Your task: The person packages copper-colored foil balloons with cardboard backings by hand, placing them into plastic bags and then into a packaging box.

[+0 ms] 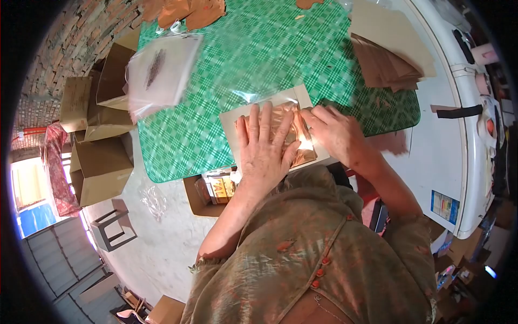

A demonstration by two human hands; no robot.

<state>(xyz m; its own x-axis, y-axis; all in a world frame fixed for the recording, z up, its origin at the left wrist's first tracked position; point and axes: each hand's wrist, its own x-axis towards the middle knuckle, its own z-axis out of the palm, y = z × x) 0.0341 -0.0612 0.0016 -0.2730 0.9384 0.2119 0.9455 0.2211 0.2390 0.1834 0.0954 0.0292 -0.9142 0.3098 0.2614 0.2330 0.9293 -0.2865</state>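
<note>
A shiny copper-coloured sheet (pixel 305 147) lies on a pale flat board (pixel 231 128) at the near edge of the table. My left hand (pixel 264 140) rests flat on the sheet with its fingers spread, pressing nothing else. My right hand (pixel 335 132) is closed at the right edge of the sheet and board, its fingers curled in. What those fingers hold, if anything, is hidden. Strong glare covers part of the sheet beside the left thumb.
The table has a green checked cover (pixel 259 48). A stack of clear plastic bags (pixel 164 70) lies at its left, brown and beige sheets (pixel 386 59) at its right, copper-brown pieces (pixel 202 12) at the far edge. Open cardboard boxes (pixel 102 167) stand left; a small box (pixel 197 200) sits below the near edge.
</note>
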